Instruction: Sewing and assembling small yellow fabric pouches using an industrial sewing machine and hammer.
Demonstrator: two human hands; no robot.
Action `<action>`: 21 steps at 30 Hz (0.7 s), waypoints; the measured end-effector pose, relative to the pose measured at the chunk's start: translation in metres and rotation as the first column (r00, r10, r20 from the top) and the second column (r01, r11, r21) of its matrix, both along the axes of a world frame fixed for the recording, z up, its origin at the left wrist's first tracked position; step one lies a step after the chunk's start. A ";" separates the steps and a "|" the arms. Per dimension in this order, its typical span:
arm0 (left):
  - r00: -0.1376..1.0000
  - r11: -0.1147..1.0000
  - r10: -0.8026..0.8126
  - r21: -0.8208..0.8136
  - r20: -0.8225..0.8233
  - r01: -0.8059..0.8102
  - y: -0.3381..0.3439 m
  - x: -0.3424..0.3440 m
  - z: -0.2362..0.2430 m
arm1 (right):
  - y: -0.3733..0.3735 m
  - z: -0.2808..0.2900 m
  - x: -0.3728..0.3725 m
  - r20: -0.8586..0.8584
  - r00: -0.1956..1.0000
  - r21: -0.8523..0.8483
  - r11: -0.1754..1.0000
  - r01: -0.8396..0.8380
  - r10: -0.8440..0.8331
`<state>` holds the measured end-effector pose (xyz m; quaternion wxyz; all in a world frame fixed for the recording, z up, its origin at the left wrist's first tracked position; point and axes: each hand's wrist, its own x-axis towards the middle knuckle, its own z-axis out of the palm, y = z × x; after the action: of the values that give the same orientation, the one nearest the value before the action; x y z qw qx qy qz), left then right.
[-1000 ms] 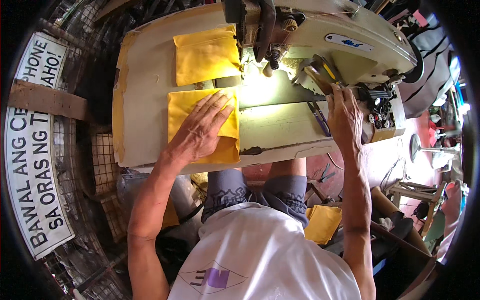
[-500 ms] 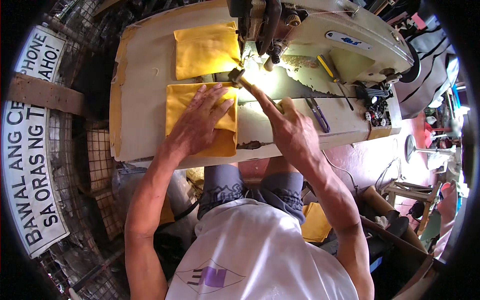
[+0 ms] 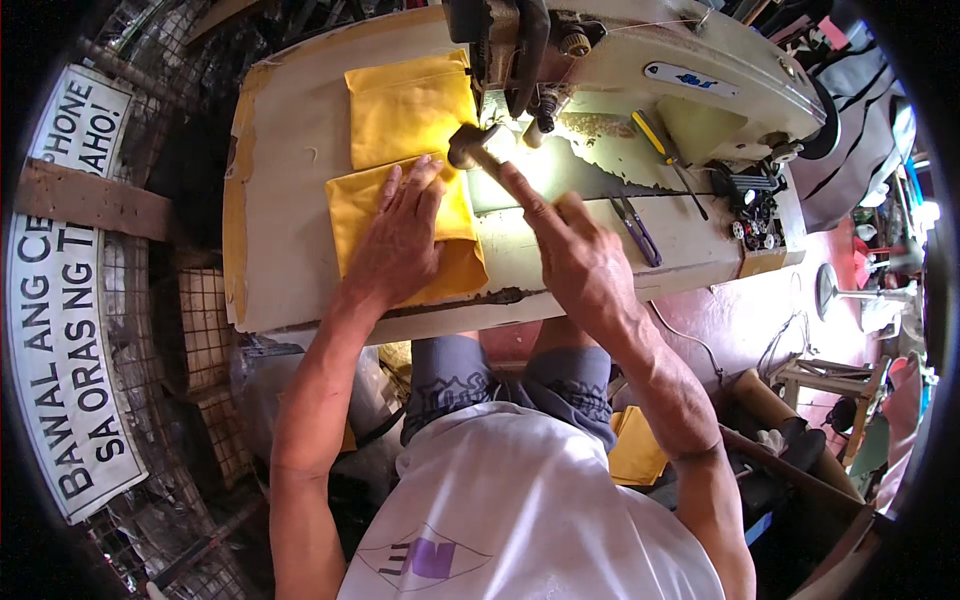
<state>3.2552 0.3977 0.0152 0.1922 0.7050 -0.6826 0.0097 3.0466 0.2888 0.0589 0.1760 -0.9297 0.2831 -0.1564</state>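
Note:
My left hand (image 3: 400,235) lies flat, fingers stretched out, on a yellow fabric piece (image 3: 348,212) that looks like a flat pouch. In my right hand (image 3: 582,250) is a hammer (image 3: 484,160), gripped by its handle with the index finger along it. The hammer's dark head is just above or at the upper right corner of that piece; whether it touches is unclear. Directly beyond lies a second yellow fabric piece (image 3: 410,112), its right edge close to the needle area of the sewing machine (image 3: 640,45).
On the pale, worn machine table (image 3: 285,150) lie a yellow-handled screwdriver (image 3: 655,138) and a thread snipper (image 3: 637,230), right of my right hand. A bobbin winder (image 3: 755,210) sits at the right end. More yellow fabric (image 3: 636,447) is below, beside my lap.
The near yellow piece has turned slightly, its lower edge swinging right, with my left hand on it. The hammer head has shifted a little left. My right hand has moved slightly left too.

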 end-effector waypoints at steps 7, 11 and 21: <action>0.996 0.996 0.087 -0.019 -0.018 -0.087 -0.006 -0.009 -0.005 | 0.002 0.006 -0.004 0.027 0.999 -0.020 1.000 -0.022 0.023; 0.986 0.986 0.164 0.008 0.009 -0.164 -0.010 -0.014 -0.003 | 0.000 -0.003 -0.005 -0.138 0.990 -0.024 0.999 -0.045 0.042; 0.968 0.984 0.179 -0.043 0.175 -0.174 0.015 -0.032 -0.022 | -0.007 0.012 -0.008 0.050 0.990 0.031 0.991 -0.132 0.131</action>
<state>3.2231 0.4130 -0.0067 0.1383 0.7566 -0.6313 0.0993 3.0384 0.2823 0.0711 0.2087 -0.9392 0.2196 -0.1617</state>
